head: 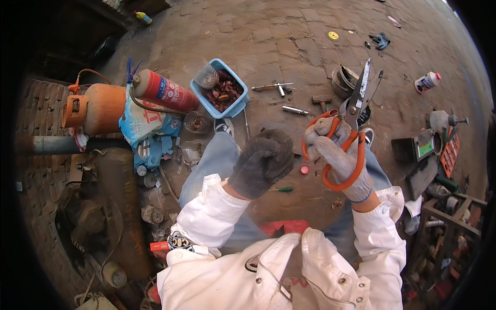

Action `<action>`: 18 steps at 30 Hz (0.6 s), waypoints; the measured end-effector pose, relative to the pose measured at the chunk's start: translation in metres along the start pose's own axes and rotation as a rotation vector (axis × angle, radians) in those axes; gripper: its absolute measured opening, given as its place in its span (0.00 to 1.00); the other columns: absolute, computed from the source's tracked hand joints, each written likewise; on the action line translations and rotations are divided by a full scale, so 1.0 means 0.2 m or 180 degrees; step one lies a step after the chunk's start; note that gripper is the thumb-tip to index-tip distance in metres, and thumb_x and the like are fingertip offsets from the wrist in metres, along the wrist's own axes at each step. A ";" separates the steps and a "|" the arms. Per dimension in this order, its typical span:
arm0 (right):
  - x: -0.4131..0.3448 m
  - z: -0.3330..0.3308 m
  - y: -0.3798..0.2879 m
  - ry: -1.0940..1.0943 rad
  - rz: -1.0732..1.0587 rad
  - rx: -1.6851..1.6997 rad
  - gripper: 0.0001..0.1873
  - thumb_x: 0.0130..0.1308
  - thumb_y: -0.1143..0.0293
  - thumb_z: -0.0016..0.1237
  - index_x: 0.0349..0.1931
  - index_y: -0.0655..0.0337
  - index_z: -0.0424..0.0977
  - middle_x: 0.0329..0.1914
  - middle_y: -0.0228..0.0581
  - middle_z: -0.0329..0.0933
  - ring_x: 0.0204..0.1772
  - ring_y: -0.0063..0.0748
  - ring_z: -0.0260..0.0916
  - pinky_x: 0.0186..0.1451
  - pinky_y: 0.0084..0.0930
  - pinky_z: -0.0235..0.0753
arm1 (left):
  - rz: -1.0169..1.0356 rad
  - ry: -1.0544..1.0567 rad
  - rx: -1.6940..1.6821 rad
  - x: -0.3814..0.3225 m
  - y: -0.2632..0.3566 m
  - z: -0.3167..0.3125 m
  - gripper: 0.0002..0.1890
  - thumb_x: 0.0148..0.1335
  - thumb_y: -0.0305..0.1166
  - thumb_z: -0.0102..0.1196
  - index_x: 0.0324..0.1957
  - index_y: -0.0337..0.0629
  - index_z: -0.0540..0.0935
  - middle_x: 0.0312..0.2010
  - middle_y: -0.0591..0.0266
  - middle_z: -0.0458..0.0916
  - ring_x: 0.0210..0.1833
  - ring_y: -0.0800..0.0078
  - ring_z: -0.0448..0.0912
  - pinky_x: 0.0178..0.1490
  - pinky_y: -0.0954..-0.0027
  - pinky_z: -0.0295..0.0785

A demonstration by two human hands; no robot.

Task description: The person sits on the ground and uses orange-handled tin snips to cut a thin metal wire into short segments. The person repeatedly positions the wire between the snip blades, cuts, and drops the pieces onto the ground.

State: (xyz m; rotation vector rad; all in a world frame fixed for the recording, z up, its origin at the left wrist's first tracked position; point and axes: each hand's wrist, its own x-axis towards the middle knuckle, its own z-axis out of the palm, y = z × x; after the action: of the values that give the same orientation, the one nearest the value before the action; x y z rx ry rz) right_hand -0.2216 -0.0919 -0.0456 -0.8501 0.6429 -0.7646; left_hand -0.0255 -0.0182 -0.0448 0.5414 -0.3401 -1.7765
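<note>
My right hand (330,149), in a pale knit glove, holds large scissors (361,93) by their orange loop handles. Both blades point away from me and stand apart, and the wider one bears whitish smears. My left hand (264,162) wears a dark grey glove and is curled into a fist beside the scissors. Nothing shows in that fist, though its inside is hidden. Partly behind it, a flat dark plate (277,126) lies on the ground. Between my knees are a small pink-red cap (305,169) and a green-handled screwdriver (286,189).
Ahead sit a blue plastic tub (244,101) of reddish scraps, a hammer (321,100) and metal pots (343,83). On the left are a fire extinguisher (166,91) and an orange gas cylinder (104,102). A black battery (414,145) and a metal rack (451,217) stand right.
</note>
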 end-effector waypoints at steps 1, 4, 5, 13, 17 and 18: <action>0.01 0.02 -0.02 0.0035 -0.0016 -0.0086 0.12 0.67 0.72 0.56 0.47 0.67 0.72 0.38 0.42 0.77 0.33 0.26 0.77 0.34 0.22 0.84 | -0.0038 -0.0026 0.0008 0.00 -0.01 0.00 0.11 0.62 0.35 0.52 0.26 0.43 0.71 0.17 0.67 0.61 0.18 0.77 0.61 0.24 0.75 0.55; 0.05 0.08 -0.05 0.0134 0.0136 0.0151 0.07 0.67 0.74 0.55 0.41 0.66 0.73 0.30 0.39 0.77 0.27 0.24 0.75 0.31 0.20 0.83 | 0.0185 0.0333 0.1359 -0.02 -0.04 0.02 0.12 0.63 0.36 0.52 0.25 0.42 0.71 0.18 0.69 0.62 0.20 0.80 0.63 0.25 0.77 0.55; 0.06 0.09 -0.04 0.0268 0.0214 0.0580 0.06 0.66 0.75 0.54 0.39 0.66 0.74 0.27 0.39 0.76 0.25 0.24 0.74 0.29 0.20 0.81 | 0.0003 0.0368 0.1138 -0.02 -0.04 0.02 0.12 0.63 0.35 0.53 0.25 0.41 0.72 0.18 0.69 0.63 0.20 0.80 0.63 0.25 0.77 0.55; 0.02 0.08 -0.04 0.0177 0.0153 0.0634 0.05 0.67 0.75 0.52 0.39 0.65 0.72 0.30 0.37 0.76 0.29 0.24 0.72 0.31 0.21 0.74 | -0.0201 -0.0111 0.0980 -0.03 -0.02 -0.01 0.08 0.61 0.33 0.56 0.34 0.37 0.79 0.21 0.68 0.71 0.19 0.82 0.65 0.23 0.78 0.57; 0.00 0.00 -0.03 -0.0351 0.0075 -0.0099 0.13 0.76 0.71 0.36 0.50 0.70 0.71 0.48 0.42 0.75 0.51 0.33 0.75 0.59 0.28 0.77 | -0.0573 0.0258 0.1189 -0.04 0.00 0.05 0.10 0.61 0.35 0.59 0.37 0.38 0.80 0.24 0.67 0.74 0.21 0.82 0.68 0.24 0.78 0.61; 0.01 0.00 0.00 -0.0535 -0.0040 0.0562 0.13 0.76 0.70 0.36 0.51 0.70 0.71 0.48 0.42 0.75 0.51 0.33 0.75 0.59 0.28 0.77 | -0.0523 0.0329 0.1356 -0.04 0.00 0.07 0.10 0.61 0.35 0.60 0.38 0.38 0.80 0.25 0.66 0.75 0.21 0.82 0.69 0.24 0.78 0.62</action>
State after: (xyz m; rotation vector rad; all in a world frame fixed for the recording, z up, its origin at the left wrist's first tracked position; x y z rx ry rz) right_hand -0.2214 -0.0939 -0.0458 -0.7476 0.4146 -0.7410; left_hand -0.0308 -0.0106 -0.0308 0.9829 -0.6230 -1.8313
